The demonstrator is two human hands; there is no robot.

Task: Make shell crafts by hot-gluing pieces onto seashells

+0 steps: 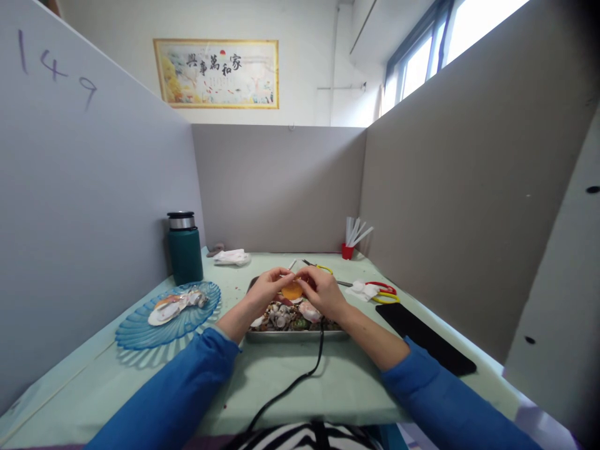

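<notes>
An orange shell (292, 291) is pinched by the bent fingers and thumbs of the left hand (270, 286) and the right hand (324, 292), whose fingertips are brought close together. It is held over a metal tray (295, 337), in which small shells (280, 317) are heaped. Below the right hand, the tray's near rim is crossed by a black cord (307, 374).
</notes>
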